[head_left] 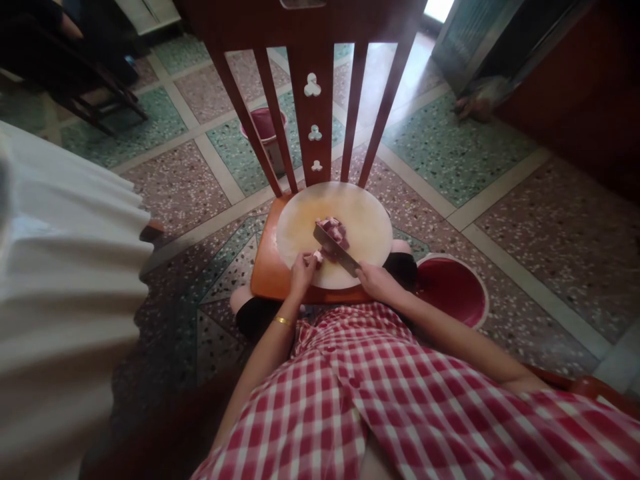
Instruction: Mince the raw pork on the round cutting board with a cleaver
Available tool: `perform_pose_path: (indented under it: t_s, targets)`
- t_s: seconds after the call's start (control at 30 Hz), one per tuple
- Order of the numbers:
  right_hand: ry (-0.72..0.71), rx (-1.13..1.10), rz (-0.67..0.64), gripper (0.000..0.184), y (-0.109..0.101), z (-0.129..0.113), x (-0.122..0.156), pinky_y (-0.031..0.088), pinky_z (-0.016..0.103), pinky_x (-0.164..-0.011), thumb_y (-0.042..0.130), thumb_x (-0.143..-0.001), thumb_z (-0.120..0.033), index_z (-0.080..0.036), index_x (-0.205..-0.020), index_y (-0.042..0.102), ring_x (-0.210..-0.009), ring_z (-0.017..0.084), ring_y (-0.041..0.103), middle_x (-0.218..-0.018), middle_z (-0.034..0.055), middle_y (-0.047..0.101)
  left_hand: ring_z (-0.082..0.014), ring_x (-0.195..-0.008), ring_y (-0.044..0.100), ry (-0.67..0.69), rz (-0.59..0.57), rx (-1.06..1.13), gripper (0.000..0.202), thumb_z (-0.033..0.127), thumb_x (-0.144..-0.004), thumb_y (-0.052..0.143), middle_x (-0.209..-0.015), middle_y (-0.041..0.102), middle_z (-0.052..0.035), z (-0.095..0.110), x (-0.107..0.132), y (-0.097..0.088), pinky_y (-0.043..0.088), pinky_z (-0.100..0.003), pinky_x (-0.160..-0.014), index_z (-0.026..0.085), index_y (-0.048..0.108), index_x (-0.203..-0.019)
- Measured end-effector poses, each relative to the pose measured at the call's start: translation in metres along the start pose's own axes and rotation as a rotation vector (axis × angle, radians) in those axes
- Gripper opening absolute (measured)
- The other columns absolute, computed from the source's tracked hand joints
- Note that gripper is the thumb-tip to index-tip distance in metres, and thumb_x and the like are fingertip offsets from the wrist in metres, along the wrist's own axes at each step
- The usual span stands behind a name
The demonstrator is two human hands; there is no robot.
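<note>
A round white cutting board [370, 227] lies on the seat of a wooden chair [265, 260] in front of me. My right hand [375, 280] is closed around the handle of a cleaver [340, 252], whose blade slants up and left across the board. Just beyond the blade sits a small heap of cut raw meat [334, 230], dark red with pale bits. On the near side, my left hand [303, 272] pinches a piece of meat [318, 256] with pale fat, close to the blade. The fingertips partly hide this piece.
The chair's slatted back [313, 107] rises behind the board. A red-lined bucket [453, 290] stands on the floor at my right, and a smaller bin [267, 125] is beyond the chair. Pleated pale cloth [65, 287] hangs at left. Part of a person [70, 27] shows at upper left.
</note>
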State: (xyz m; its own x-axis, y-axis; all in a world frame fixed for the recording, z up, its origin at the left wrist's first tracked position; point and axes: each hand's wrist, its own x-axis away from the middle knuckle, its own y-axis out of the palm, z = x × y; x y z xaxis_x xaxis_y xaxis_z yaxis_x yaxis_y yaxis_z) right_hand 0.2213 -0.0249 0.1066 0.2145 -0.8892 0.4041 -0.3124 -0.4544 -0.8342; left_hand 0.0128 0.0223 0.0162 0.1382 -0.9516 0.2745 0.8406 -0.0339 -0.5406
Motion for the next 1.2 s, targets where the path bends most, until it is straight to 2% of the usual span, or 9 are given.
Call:
perform_pose_path:
  t_s: [0.13,0.23,0.4,0.5,0.57,0.73,0.9,1.1,1.2]
  targets:
    - [0.014,0.026,-0.063,0.025,0.007,-0.005,0.001,0.035,0.025,-0.064,0.029,-0.092,-0.029,-0.016,-0.099,0.050,-0.081,0.022,0.062,-0.089,0.0117,0.066,-0.0131,-0.066,0.060,0.026,-0.078,0.198,0.028,0.036,-0.079,0.050,-0.074,0.067,-0.0033,-0.007,0.010,0.000,0.045,-0.023,-0.062,0.017,0.058,-0.098]
    - [0.012,0.056,-0.083,0.024,0.008,-0.008,0.005,0.034,0.025,-0.062,0.029,-0.092,-0.028,-0.016,-0.099,0.049,-0.079,0.021,0.063,-0.086,0.0112,0.066,-0.0131,-0.070,0.060,0.120,-0.072,0.200,0.030,0.030,-0.080,0.050,-0.079,0.066,-0.0042,-0.007,0.020,0.006,0.046,-0.025,-0.066,0.017,0.056,-0.106]
    - [0.062,0.081,-0.072,0.024,0.007,-0.005,0.013,0.032,0.026,-0.058,0.027,-0.093,-0.028,-0.017,-0.098,0.048,-0.076,0.021,0.063,-0.083,0.0101,0.066,-0.0207,-0.099,0.055,0.533,0.060,-0.194,0.021,0.029,-0.081,0.050,-0.104,0.060,-0.0110,0.000,0.026,0.013,0.043,-0.037,-0.085,0.018,0.059,-0.097]
    - [0.107,0.085,-0.088,0.024,0.011,-0.001,0.016,0.031,0.026,-0.057,0.027,-0.093,-0.029,-0.018,-0.098,0.048,-0.075,0.022,0.063,-0.082,0.0093,0.066,-0.0227,-0.117,0.045,0.763,0.033,-0.320,0.019,0.026,-0.083,0.048,-0.121,0.052,-0.0121,0.000,0.020,0.011,0.039,-0.039,-0.093,0.018,0.058,-0.096]
    - [0.114,0.082,-0.094,0.024,0.014,0.000,0.016,0.031,0.026,-0.057,0.027,-0.093,-0.029,-0.018,-0.099,0.047,-0.076,0.022,0.063,-0.082,0.0089,0.066,-0.0212,-0.117,0.045,0.829,-0.007,-0.338,0.017,0.025,-0.084,0.046,-0.118,0.054,-0.0114,-0.002,0.014,0.010,0.039,-0.038,-0.093,0.018,0.056,-0.096]
    - [0.073,0.103,-0.073,0.024,0.013,0.001,0.021,0.029,0.026,-0.054,0.025,-0.093,-0.028,-0.018,-0.098,0.047,-0.070,0.020,0.062,-0.077,0.0068,0.066,-0.0177,-0.102,0.052,0.769,0.030,-0.328,0.019,0.026,-0.085,0.046,-0.104,0.059,-0.0096,-0.010,0.011,0.013,0.041,-0.034,-0.088,0.018,0.056,-0.098]
    - [0.056,0.122,-0.125,0.024,0.006,0.005,0.029,0.031,0.025,-0.055,0.027,-0.093,-0.028,-0.018,-0.102,0.047,-0.071,0.019,0.062,-0.083,0.0073,0.066,-0.0195,-0.103,0.050,0.768,0.098,-0.324,0.023,0.026,-0.083,0.049,-0.105,0.057,-0.0109,-0.019,0.012,0.019,0.040,-0.036,-0.090,0.018,0.056,-0.103]
    - [0.081,0.112,-0.214,0.021,0.010,0.004,0.034,0.031,0.025,-0.052,0.030,-0.091,-0.025,-0.018,-0.103,0.046,-0.070,0.020,0.062,-0.084,0.0079,0.065,-0.0214,-0.103,0.049,0.733,0.074,-0.354,0.024,0.027,-0.082,0.050,-0.106,0.056,-0.0120,-0.023,0.009,0.020,0.039,-0.038,-0.090,0.018,0.058,-0.103]
    - [0.046,0.120,-0.234,0.019,0.010,0.002,0.036,0.032,0.025,-0.052,0.038,-0.088,-0.027,-0.016,-0.101,0.046,-0.071,0.021,0.062,-0.083,0.0089,0.064,-0.0216,-0.100,0.050,0.734,0.095,-0.375,0.023,0.027,-0.081,0.050,-0.104,0.055,-0.0120,-0.022,0.009,0.020,0.041,-0.038,-0.088,0.018,0.058,-0.101]
